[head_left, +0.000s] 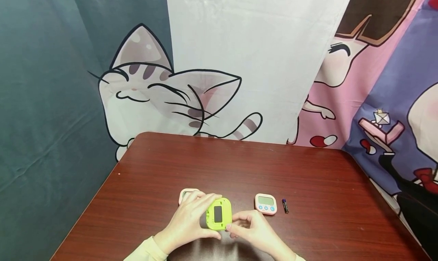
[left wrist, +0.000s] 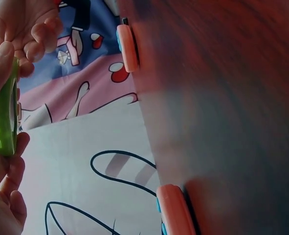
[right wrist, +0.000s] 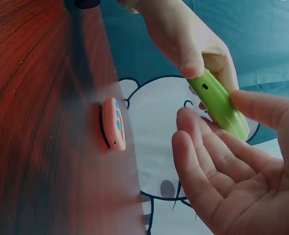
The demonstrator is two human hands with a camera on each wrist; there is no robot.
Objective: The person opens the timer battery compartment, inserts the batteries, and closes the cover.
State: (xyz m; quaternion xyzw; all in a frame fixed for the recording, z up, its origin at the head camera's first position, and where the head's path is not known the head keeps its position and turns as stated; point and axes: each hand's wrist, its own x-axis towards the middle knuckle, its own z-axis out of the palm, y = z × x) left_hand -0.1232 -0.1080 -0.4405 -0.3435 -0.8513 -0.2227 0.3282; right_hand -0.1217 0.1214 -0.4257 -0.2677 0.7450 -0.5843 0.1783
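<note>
A lime-green digital timer [head_left: 224, 205] is held up near the table's front, its back with a dark rectangular patch turned toward the head camera. My left hand [head_left: 189, 218] grips it by its left side, fingers over the top edge and thumb below. At its lower right corner is my right hand [head_left: 253, 229], the thumb touching the case. In the right wrist view, the right fingers [right wrist: 222, 161] are spread loosely below the timer, palm showing. The timer's front is hidden from the head view.
A pink-rimmed timer [head_left: 265, 204] with blue buttons lies on the brown table [head_left: 212, 162], right of the hands. Beside it is a small dark battery [head_left: 285, 206]. Another pale pink timer [head_left: 184, 192] is partly covered by the left hand. A printed cloth [head_left: 273, 44] hangs behind.
</note>
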